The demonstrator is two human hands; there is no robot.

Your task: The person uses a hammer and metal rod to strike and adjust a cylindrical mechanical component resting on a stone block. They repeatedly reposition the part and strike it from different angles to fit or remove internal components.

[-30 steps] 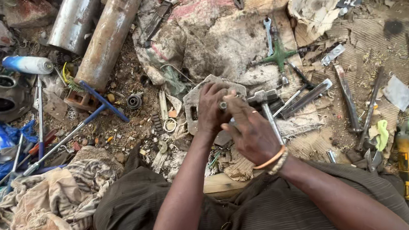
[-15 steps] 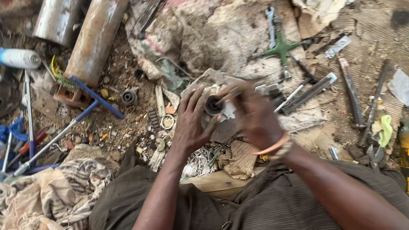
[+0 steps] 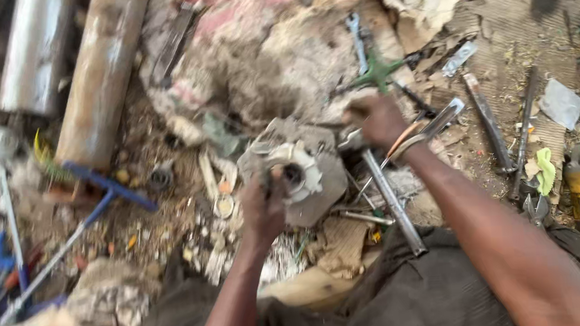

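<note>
Fingers of our left hand (image 3: 264, 209) clamp the round metal part (image 3: 294, 173), steadying it on the ground; our right hand (image 3: 377, 119) grips a hammer (image 3: 391, 203), handle angled toward us.

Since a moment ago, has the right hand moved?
Yes. The right hand left the round metal part and moved outward toward the green cross wrench.
</note>
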